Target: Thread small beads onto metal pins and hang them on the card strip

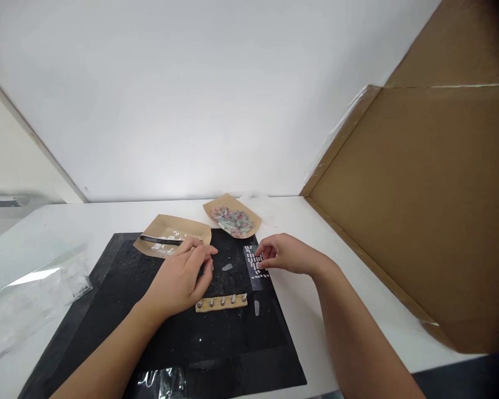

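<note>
My left hand point(183, 277) is over the black mat point(224, 349), fingers closed round the end of dark tweezers point(160, 240) that reach across a brown paper tray point(197, 230) of small white pieces. At the mat's right edge, my right hand point(280, 254) pinches at a dark card point(255, 282) bearing rows of white pieces; what lies between its fingertips is too small to make out. Between my hands and nearer me, a tan strip point(221, 302) holds several small metal pegs with pale tips.
A second paper tray point(255, 219) with red and grey-green bits stands at the back. Clear oval pieces point(227, 267) lie on the mat. Plastic bags point(41, 299) are at the left. A cardboard panel point(419, 205) stands along the right side, a white wall behind.
</note>
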A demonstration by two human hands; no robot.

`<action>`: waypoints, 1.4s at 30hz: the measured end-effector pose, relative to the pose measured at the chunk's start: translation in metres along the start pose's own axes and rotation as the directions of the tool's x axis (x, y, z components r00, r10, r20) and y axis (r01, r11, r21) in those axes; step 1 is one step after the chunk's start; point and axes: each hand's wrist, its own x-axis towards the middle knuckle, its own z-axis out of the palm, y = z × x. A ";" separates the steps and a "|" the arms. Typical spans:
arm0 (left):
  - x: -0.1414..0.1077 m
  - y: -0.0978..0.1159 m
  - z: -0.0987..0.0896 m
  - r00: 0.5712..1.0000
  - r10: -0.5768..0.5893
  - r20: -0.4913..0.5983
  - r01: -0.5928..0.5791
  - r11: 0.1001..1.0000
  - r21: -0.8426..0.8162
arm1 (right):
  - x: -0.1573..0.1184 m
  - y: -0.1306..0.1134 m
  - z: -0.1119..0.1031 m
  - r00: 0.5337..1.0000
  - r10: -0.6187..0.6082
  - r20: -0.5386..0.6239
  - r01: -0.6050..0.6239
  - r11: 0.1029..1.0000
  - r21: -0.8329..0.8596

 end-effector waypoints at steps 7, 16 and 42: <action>0.002 0.002 0.000 1.000 0.007 -0.001 -0.007 1.000 0.013 | 0.004 0.000 0.003 0.999 -0.005 -0.038 0.001 0.995 -0.098; 0.001 0.001 0.000 1.000 0.018 -0.015 -0.018 1.000 0.017 | 0.000 -0.002 -0.007 0.989 -0.022 -0.145 -0.014 0.970 -0.244; 0.003 0.002 -0.001 1.000 0.011 0.010 -0.012 1.000 0.025 | 0.006 -0.014 0.003 0.995 0.012 -0.103 -0.045 0.946 -0.322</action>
